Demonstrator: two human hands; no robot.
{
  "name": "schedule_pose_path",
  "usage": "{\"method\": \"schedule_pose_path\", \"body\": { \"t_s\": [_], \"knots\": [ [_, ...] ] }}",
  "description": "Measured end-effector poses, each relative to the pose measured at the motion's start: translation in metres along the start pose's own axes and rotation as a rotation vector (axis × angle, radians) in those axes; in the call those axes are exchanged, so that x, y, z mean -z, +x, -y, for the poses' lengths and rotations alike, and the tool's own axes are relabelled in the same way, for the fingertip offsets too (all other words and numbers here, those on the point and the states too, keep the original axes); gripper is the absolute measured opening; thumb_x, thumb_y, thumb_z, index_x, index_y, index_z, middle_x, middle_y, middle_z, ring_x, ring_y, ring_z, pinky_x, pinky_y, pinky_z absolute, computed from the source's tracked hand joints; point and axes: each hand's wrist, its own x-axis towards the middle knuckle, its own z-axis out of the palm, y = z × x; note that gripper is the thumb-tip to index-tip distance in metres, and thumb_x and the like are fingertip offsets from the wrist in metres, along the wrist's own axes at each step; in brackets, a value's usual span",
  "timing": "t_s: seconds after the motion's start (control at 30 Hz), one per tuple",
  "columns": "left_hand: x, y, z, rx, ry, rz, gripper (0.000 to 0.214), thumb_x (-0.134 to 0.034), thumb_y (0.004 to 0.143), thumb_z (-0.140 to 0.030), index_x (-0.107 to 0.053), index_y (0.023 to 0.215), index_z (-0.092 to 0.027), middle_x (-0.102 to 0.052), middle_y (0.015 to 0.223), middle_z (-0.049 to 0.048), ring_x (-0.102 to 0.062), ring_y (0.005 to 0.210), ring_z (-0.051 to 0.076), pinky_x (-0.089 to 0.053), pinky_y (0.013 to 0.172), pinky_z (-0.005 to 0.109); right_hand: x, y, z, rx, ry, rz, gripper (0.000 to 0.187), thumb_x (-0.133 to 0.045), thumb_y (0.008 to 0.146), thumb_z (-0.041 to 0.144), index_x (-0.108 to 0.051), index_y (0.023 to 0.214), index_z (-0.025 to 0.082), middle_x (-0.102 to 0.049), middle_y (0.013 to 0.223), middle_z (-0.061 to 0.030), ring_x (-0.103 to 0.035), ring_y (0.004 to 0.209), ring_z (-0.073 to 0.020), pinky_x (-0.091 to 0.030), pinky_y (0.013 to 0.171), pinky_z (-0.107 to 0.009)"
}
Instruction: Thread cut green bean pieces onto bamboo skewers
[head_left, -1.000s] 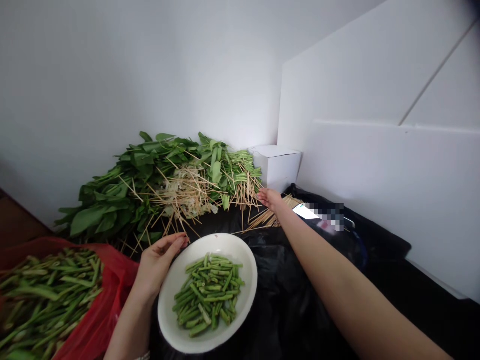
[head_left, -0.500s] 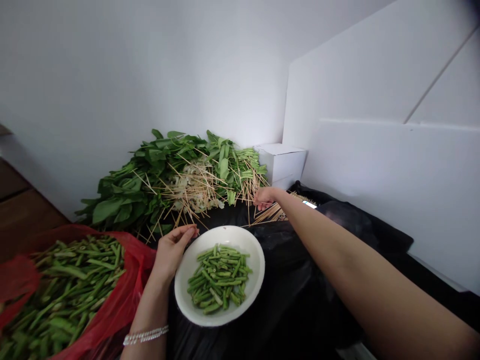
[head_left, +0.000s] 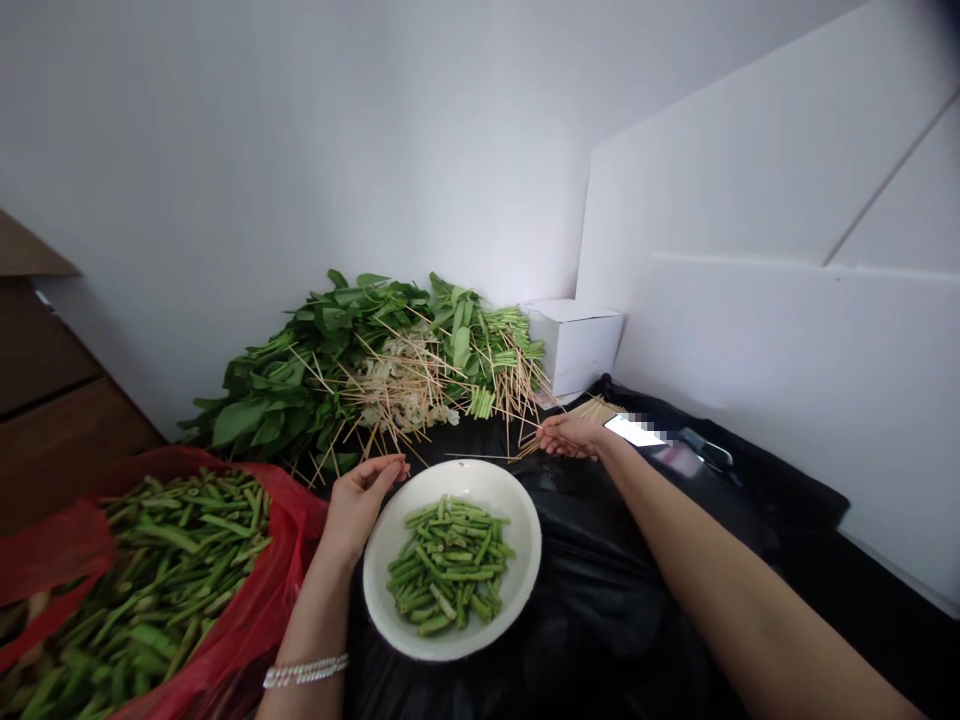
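A white bowl [head_left: 529,585] of cut green bean pieces [head_left: 450,565] rests on black plastic before me. My left hand [head_left: 361,505] is by the bowl's upper left rim, thumb and fingers pinched together; whatever they hold cannot be made out. Beyond the bowl to the right, my right hand [head_left: 570,437] is closed on a thin bamboo skewer [head_left: 516,418] that points up and left. Loose skewers [head_left: 596,410] lie in a bundle just behind that hand. One more skewer [head_left: 480,458] lies along the bowl's far rim.
At the left stands a red plastic bag [head_left: 296,510] full of cut beans. Skewered leafy greens [head_left: 300,350] and pale skewered pieces [head_left: 405,375] are heaped against the wall. A white box [head_left: 577,350] sits in the corner, with a bright phone-like screen [head_left: 630,430] nearer me.
My right hand has drawn back from the skewer bundle toward me, now with a skewer in its fingers. The left hand stays pinched by the bowl. The view has shifted slightly.
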Motion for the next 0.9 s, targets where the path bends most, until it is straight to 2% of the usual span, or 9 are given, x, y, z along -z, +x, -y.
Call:
{"method": "schedule_pose_path", "body": {
  "t_s": [0.1,0.17,0.27,0.33,0.43,0.57,0.63,0.7,0.9],
  "knots": [
    [0.001,0.002,0.004,0.006,0.007,-0.001,0.047,-0.083,0.056,-0.048,-0.075,0.088,-0.015,-0.077,0.083,0.0100,-0.069,0.078,0.022,-0.053,0.078,0.034,-0.009,0.004,-0.003,0.061,-0.055,-0.036,0.036,-0.057,0.093,0.038,-0.055,0.123,0.018,-0.057,0.123,-0.0084,-0.060,0.103,-0.0206,-0.053,0.087,-0.042],
    [0.002,0.003,0.006,0.013,0.006,0.001,0.048,-0.082,0.056,-0.048,-0.075,0.089,-0.014,-0.077,0.084,0.0097,-0.069,0.079,0.021,-0.053,0.080,0.034,-0.017,0.005,-0.003,0.140,-0.088,-0.111,0.034,-0.056,0.093,0.037,-0.057,0.120,0.017,-0.059,0.119,-0.0079,-0.061,0.101,-0.0199,-0.053,0.086,-0.041],
    [0.003,0.004,0.008,0.016,0.006,-0.004,0.048,-0.082,0.057,-0.048,-0.074,0.089,-0.014,-0.076,0.084,0.0096,-0.069,0.080,0.021,-0.053,0.082,0.035,-0.026,-0.001,-0.002,0.270,-0.128,-0.267,0.021,-0.048,0.095,0.030,-0.064,0.100,0.018,-0.066,0.093,-0.0041,-0.062,0.087,-0.0178,-0.050,0.085,-0.036],
    [0.004,0.004,0.009,0.009,0.011,-0.010,0.048,-0.082,0.057,-0.048,-0.074,0.089,-0.014,-0.076,0.085,0.0097,-0.069,0.080,0.021,-0.053,0.082,0.035,-0.024,-0.005,0.000,0.339,-0.141,-0.381,0.024,-0.042,0.094,0.027,-0.065,0.094,0.020,-0.066,0.080,-0.0022,-0.061,0.079,-0.0180,-0.048,0.083,-0.034],
    [0.004,0.004,0.010,0.014,0.022,-0.010,0.048,-0.081,0.058,-0.049,-0.074,0.090,-0.014,-0.076,0.085,0.0102,-0.069,0.080,0.022,-0.053,0.081,0.036,-0.011,-0.002,0.011,0.383,-0.141,-0.533,0.029,-0.035,0.096,0.030,-0.062,0.102,0.021,-0.066,0.079,-0.0026,-0.061,0.075,-0.0188,-0.047,0.080,-0.033],
    [0.004,0.004,0.012,0.033,0.014,0.007,0.049,-0.082,0.058,-0.049,-0.074,0.090,-0.014,-0.076,0.085,0.0107,-0.069,0.080,0.022,-0.053,0.079,0.036,0.010,0.032,0.038,0.325,-0.141,-0.653,0.036,-0.029,0.099,0.032,-0.061,0.106,0.018,-0.068,0.087,-0.0058,-0.063,0.082,-0.0193,-0.049,0.080,-0.034],
    [0.004,0.004,0.013,0.034,0.007,0.002,0.049,-0.082,0.057,-0.050,-0.074,0.090,-0.014,-0.076,0.084,0.0104,-0.069,0.079,0.022,-0.054,0.078,0.035,0.014,0.058,0.052,0.279,-0.145,-0.668,0.033,-0.034,0.100,0.034,-0.061,0.109,0.016,-0.067,0.097,-0.0072,-0.062,0.089,-0.0190,-0.051,0.084,-0.036],
    [0.005,0.004,0.013,0.041,0.012,0.002,0.049,-0.082,0.058,-0.050,-0.074,0.091,-0.014,-0.076,0.084,0.0103,-0.069,0.079,0.022,-0.054,0.077,0.035,0.013,0.083,0.064,0.244,-0.156,-0.656,0.032,-0.054,0.094,0.038,-0.058,0.118,0.018,-0.060,0.117,-0.0074,-0.061,0.098,-0.0190,-0.053,0.085,-0.040],
    [0.008,0.004,0.014,0.041,0.066,0.020,0.048,-0.079,0.062,-0.052,-0.074,0.092,-0.015,-0.077,0.085,0.0104,-0.069,0.079,0.021,-0.054,0.074,0.030,-0.001,0.136,0.087,0.202,-0.242,-0.606,0.034,-0.056,0.093,0.037,-0.056,0.122,0.018,-0.058,0.123,-0.0084,-0.060,0.103,-0.0204,-0.052,0.087,-0.042]
  ]
}}
